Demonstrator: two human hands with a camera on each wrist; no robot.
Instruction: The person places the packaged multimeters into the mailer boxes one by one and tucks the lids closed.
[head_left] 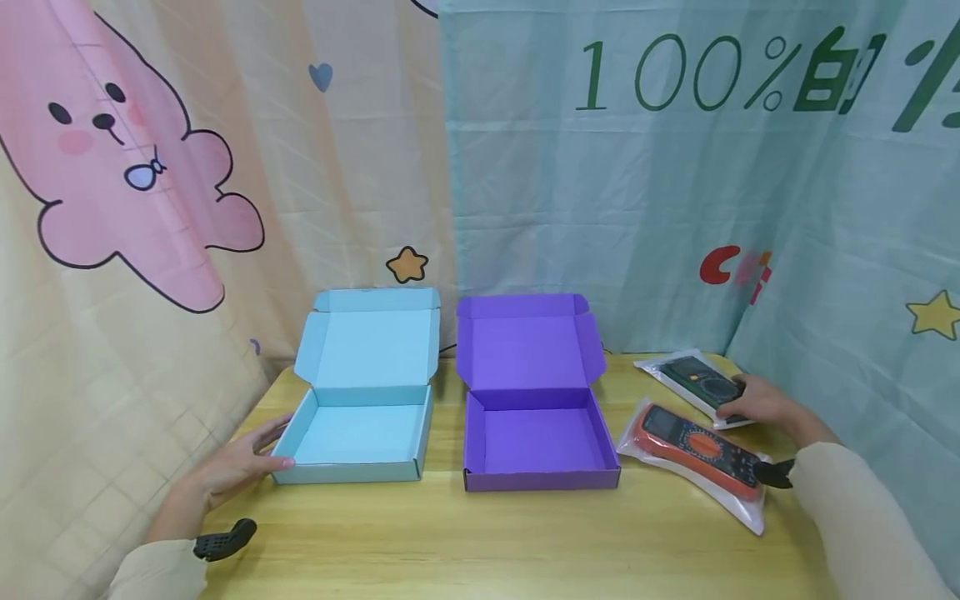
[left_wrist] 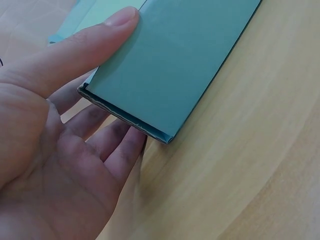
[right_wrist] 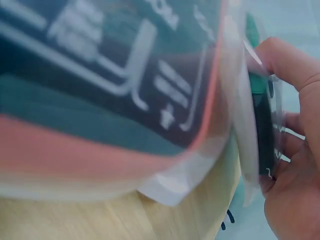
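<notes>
My left hand holds the front left corner of an open light blue cardboard box. In the left wrist view, the thumb lies across the front wall while the fingers reach along the box's left side. At the far right, my right hand grips the near end of a dark green multimeter in a clear plastic bag. The right wrist view has its thumb and fingers on opposite edges of that bagged meter. Nearer the front lies an orange multimeter, also bagged, just below the right wrist.
An open purple cardboard box stands right of the blue one, its lid raised toward the curtain. Both boxes have nothing inside. All of it sits on a wooden table, with printed curtains behind and at both sides.
</notes>
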